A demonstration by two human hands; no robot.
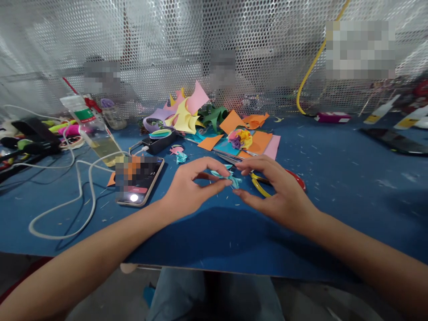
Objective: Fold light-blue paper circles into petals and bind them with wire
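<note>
Over the middle of the blue table, my left hand [192, 185] pinches a small crumpled light-blue paper piece [236, 183] between thumb and fingertips. My right hand [279, 191] is curved around the other side of the paper, thumb and fingers apart, its fingertips close to it; whether they touch it I cannot tell. Scissors with red and yellow handles [259, 185] lie under and behind my right hand, partly hidden by it. Left of them rest a small crumpled blue paper piece [181, 157] and a pink one [176, 150].
Curled coloured paper scraps [183, 117] pile up at the back, beside orange sheets [261, 143] and a multicoloured paper flower [240, 139]. A phone [142, 187], a white cable [80, 191] and a bottle [96, 133] occupy the left. A dark phone [396, 140] lies far right.
</note>
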